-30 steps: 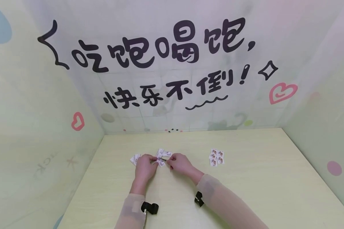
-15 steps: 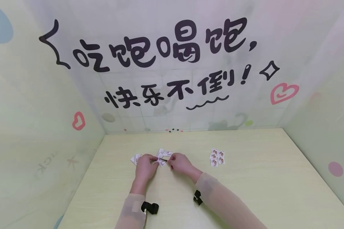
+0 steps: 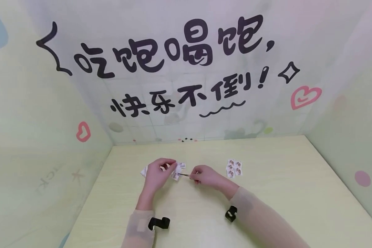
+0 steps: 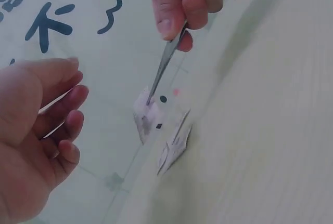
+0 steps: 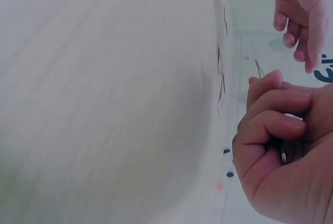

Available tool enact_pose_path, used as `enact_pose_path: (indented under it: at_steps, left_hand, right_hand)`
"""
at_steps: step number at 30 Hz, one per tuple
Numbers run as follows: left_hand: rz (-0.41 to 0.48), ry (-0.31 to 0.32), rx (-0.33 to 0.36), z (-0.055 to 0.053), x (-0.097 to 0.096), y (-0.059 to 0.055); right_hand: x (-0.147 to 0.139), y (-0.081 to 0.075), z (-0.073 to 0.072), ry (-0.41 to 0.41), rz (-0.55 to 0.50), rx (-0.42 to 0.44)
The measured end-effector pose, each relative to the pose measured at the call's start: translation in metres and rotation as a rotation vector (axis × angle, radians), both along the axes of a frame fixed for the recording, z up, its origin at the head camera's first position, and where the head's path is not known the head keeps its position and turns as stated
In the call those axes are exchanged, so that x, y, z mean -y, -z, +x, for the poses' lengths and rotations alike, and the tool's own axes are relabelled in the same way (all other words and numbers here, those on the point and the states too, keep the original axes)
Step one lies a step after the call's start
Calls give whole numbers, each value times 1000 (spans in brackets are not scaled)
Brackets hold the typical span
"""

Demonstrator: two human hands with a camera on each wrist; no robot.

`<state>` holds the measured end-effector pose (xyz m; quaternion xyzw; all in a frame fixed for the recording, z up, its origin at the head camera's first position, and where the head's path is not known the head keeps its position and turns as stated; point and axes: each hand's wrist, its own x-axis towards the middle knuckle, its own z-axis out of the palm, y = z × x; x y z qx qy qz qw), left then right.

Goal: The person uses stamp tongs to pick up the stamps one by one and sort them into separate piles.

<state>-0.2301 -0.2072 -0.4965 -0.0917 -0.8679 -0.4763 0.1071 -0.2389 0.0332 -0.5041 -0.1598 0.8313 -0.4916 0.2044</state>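
Observation:
My right hand grips metal tweezers with its fingers curled round them. At their tips hangs a small white printed paper piece like a stamp, close above the table in the left wrist view. Beside it, my left hand is held with fingers loosely bent and nothing between them. Several more stamp-like pieces lie on the table under the tweezers, partly behind the left hand in the head view. In the right wrist view only a thin tip of the tweezers and part of the shaft show.
Other white paper pieces lie left of the left hand, mostly covered by it. To the right, a cluster of stamp-like pieces with small coloured pictures lies flat on the pale wooden table. A printed wall stands behind.
My left thumb and fingers have come off the paper pieces and moved up a little. The right hand has drawn slightly right with the tweezers, which now bear a paper piece.

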Motion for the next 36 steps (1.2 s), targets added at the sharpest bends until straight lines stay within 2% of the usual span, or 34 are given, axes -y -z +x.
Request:
enact_pose_path:
  at_steps: [3, 6, 11, 16, 19, 23, 29, 36]
  left_hand:
    - [-44, 149, 29, 3, -9, -3]
    - [-112, 268, 71, 4, -18, 0]
    - [-199, 362, 167, 8, -27, 9]
    - [-247, 424, 217, 10, -38, 16]
    - [-277, 443, 238, 11, -43, 21]
    - [-304, 438, 255, 13, -47, 24]
    - [-324, 401, 265, 16, -54, 25]
    - [-308, 328, 283, 18, -62, 28]
  right_hand:
    - [-27, -3, 5, -68, 7, 6]
    - [-50, -4, 9, -123, 31, 24]
    - [-73, -1, 15, -163, 93, 54]
    - [-78, 4, 17, -161, 118, 72]
    - [-78, 5, 18, -159, 114, 78]
    - [-77, 6, 17, -157, 127, 73]
    - [-79, 4, 18, -151, 143, 74]
    - [-79, 3, 28, -131, 137, 52]
